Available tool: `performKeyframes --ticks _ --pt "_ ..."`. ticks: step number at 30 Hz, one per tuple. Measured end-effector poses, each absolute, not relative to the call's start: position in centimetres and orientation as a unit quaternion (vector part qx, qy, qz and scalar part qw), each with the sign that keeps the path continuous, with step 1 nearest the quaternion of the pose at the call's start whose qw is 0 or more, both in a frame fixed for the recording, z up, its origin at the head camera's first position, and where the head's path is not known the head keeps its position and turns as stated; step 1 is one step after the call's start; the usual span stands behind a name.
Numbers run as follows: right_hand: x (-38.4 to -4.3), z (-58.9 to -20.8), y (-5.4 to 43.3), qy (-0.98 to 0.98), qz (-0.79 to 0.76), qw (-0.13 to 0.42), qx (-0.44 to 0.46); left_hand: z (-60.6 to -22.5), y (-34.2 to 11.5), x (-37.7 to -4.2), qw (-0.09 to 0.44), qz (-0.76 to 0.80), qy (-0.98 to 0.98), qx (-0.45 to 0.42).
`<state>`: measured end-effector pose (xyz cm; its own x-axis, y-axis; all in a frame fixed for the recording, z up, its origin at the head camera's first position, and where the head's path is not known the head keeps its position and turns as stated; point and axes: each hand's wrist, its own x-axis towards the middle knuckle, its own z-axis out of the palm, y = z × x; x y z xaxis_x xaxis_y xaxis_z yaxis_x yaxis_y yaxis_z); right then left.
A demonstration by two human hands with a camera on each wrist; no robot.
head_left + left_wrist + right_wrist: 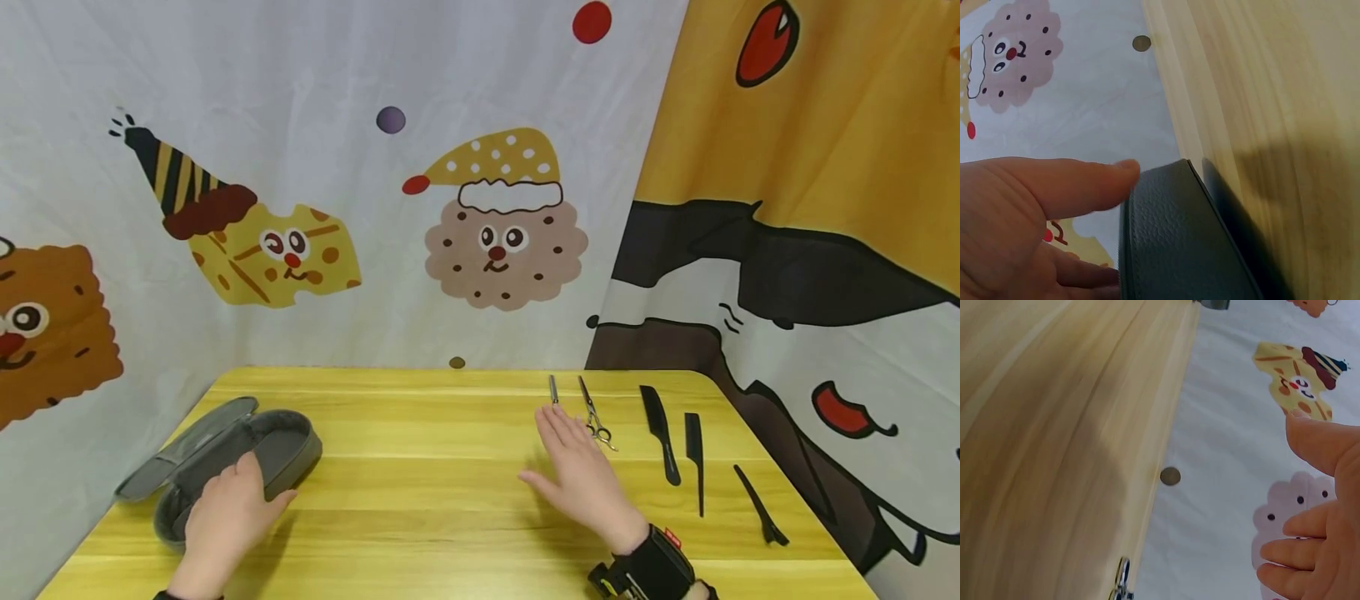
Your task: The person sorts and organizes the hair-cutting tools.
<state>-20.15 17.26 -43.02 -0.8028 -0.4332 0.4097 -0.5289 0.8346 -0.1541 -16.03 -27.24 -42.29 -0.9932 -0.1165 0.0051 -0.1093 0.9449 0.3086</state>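
Note:
An unzipped grey case (303, 429) lies at the left of the table, its lid folded back to the far left. My left hand (228, 512) is over its near part with the thumb spread to the right; in the left wrist view the thumb (1085, 184) overlaps the case's edge (1179, 231), and whether it touches cannot be told. My right hand (581, 479) is over the table with straight fingers and nothing held. It partly covers a slim metal tool (553, 389), whose lower part is hidden, and scissors (591, 407).
Right of the right hand lie a wide black comb (657, 429), a narrow tail comb (694, 454) and a black hair clip (761, 507). Behind the wooden table (420, 483) hangs a cartoon-printed curtain (322, 100).

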Motion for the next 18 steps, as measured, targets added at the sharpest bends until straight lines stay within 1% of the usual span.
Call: performKeyframes --ticks 3,8,15,18 --pt "-20.0 -43.1 16.7 -0.941 0.136 0.169 0.259 -42.5 -27.5 -16.2 -0.026 -0.175 -0.982 0.060" --pt "-19.9 -43.3 16.0 -0.942 0.133 0.153 0.269 -42.9 -27.7 -16.4 -0.047 -0.178 -0.982 0.047" --pt "-20.3 -43.3 14.6 -0.933 0.135 0.155 0.295 -43.1 -28.0 -16.6 -0.095 -0.182 -0.978 0.048" --pt "-20.6 -43.4 13.9 -0.931 0.133 0.155 0.302 -43.2 -28.1 -16.7 -0.107 -0.178 -0.977 0.050"
